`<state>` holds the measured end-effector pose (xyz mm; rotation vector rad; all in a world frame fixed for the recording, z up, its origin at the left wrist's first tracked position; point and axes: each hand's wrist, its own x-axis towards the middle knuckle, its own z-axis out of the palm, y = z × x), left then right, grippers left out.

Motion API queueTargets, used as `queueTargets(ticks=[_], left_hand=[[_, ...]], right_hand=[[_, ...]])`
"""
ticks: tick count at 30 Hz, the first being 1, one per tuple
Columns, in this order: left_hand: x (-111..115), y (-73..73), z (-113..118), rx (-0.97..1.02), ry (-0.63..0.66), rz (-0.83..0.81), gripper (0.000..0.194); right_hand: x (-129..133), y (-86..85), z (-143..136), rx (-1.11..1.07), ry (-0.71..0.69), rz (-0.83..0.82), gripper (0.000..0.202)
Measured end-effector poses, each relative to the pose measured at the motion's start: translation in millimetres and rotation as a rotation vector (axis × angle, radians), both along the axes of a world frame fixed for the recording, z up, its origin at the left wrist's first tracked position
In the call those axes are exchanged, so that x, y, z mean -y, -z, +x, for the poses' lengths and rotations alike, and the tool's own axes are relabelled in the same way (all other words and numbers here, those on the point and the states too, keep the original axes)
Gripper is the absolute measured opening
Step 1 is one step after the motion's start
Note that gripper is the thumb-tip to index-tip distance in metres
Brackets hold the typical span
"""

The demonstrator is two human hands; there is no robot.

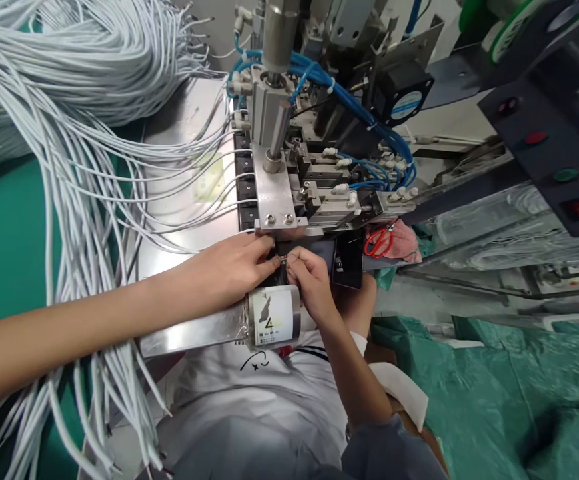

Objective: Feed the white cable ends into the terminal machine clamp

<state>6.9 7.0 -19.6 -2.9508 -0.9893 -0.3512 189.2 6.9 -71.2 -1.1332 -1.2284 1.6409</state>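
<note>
In front of the machine's metal clamp block (274, 200), my left hand (234, 267) pinches the end of a cable. My right hand (309, 277) meets it from the other side, thumb and fingers closed on the short thin wires (283, 260) that stick out of that end. The wires are small and mostly covered by my fingertips. Several white cables (209, 163) run from the left into a row of black slots (246, 167) beside the block. Just below my hands sits a metal cover with a worn label (274, 317).
A thick bundle of white cables (94, 60) lies at upper left, its loose ends hanging at lower left. Blue air hoses (354, 100) cross the machine. Red-handled scissors (379, 243) rest by a pink cloth (405, 243). A control box (544, 140) stands at right.
</note>
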Motion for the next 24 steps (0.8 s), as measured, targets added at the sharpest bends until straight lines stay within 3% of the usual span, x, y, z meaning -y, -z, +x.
queueTargets(ticks=[8,11,15,19,22,24], left_hand=[[2,-2.6,2,-0.064,-0.007,0.046,0.027],[6,-12.9,2,-0.118,-0.031,0.024,0.025],[11,-30.8,2,-0.279,-0.163,-0.107,0.013],[14,-36.0,0,-0.305,-0.238,-0.179,0.011],[16,-35.2,-3,-0.282,-0.275,-0.212,0.010],[17,-35.4,-6,-0.259,-0.299,-0.229,0.011]], right_hand=[[-5,10.1,-5,0.148,0.046,0.189,0.026],[-5,8.7,-5,0.199,0.038,0.208,0.027],[-4,6.7,-4,0.262,0.014,0.226,0.027],[-5,6.0,-4,0.297,0.016,0.247,0.026],[-7,2.9,-4,0.322,0.078,0.281,0.026],[-3,-2.8,-2,0.340,0.193,0.313,0.025]])
